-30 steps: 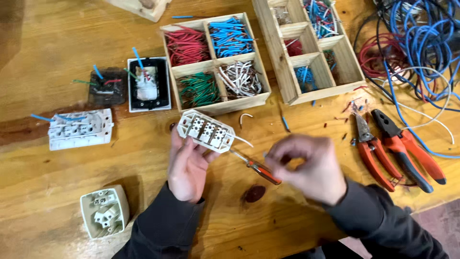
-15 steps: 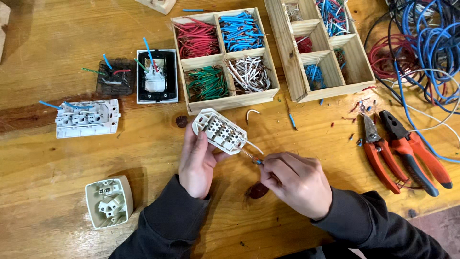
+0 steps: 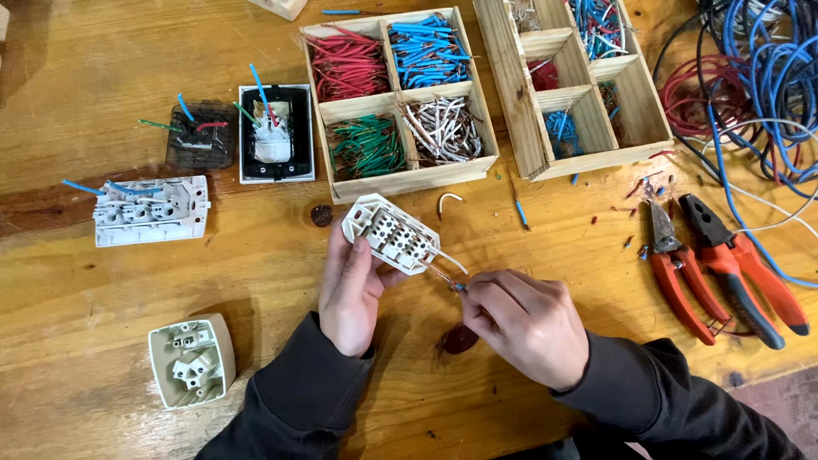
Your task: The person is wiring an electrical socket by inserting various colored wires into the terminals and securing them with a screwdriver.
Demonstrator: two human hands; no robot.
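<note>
White socket module: held tilted above the wooden bench, gripped in the left hand. Right hand: closed around a small screwdriver, tip at the module's edge beside a white wire. Step judged: terminal screw work; steady alignment needed. Nearby: sorted wire tray, red pliers.

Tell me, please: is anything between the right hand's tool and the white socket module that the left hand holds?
Nothing visible. The right hand aims a thin screwdriver at the white socket module, which the left hand holds; only a white wire from the module lies beside the tip.
</note>
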